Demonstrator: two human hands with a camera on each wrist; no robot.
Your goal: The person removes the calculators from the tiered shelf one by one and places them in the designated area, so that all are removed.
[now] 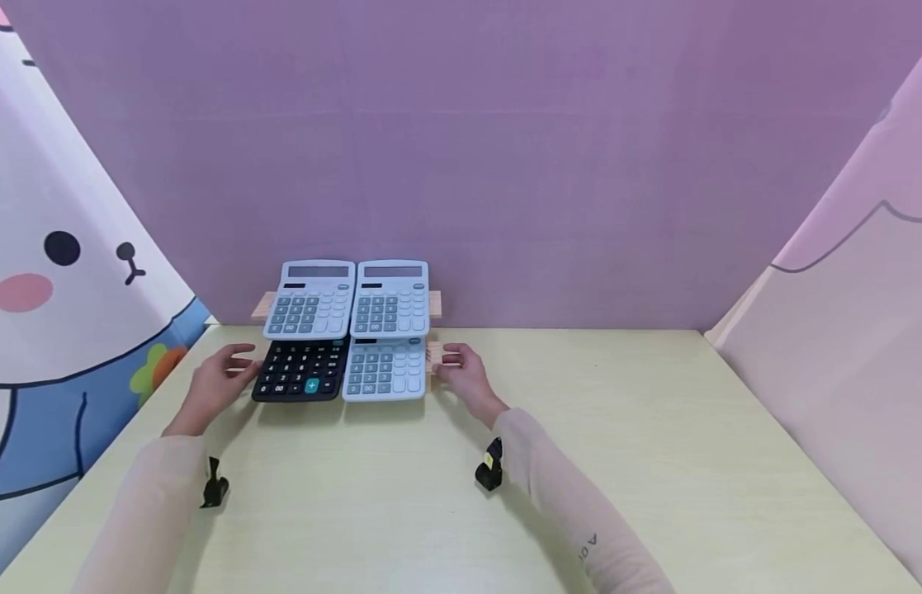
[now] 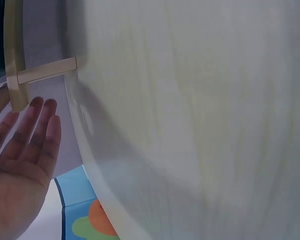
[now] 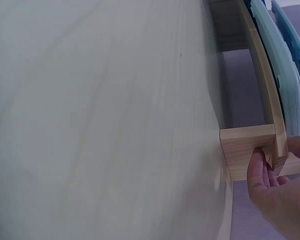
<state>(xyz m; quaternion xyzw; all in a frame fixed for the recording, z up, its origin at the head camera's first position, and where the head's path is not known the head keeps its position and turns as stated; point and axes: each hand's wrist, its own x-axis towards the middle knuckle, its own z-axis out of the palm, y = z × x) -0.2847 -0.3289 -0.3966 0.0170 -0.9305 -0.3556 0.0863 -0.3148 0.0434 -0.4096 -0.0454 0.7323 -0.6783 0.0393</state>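
Observation:
A wooden two-tier rack (image 1: 434, 304) stands at the table's back edge with calculators leaning on it. Its upper tier bears two light-blue calculators (image 1: 312, 299); below them are a black calculator (image 1: 300, 371) and another light-blue calculator (image 1: 386, 371), their tops partly covered. My left hand (image 1: 221, 384) is at the rack's left end, thumb close to the board (image 2: 16, 85) and the other fingers extended, apart from it. At the opposite end, my right hand (image 1: 468, 379) pinches the lower board's end (image 3: 277, 145) between thumb and curled fingers.
The pale wooden table (image 1: 654, 445) extends in front and to the right. A purple cloth backdrop (image 1: 579, 165) rises right behind the rack. A cartoon-printed cloth (image 1: 74, 330) lines the left side, and a pink cloth (image 1: 854, 330) the right.

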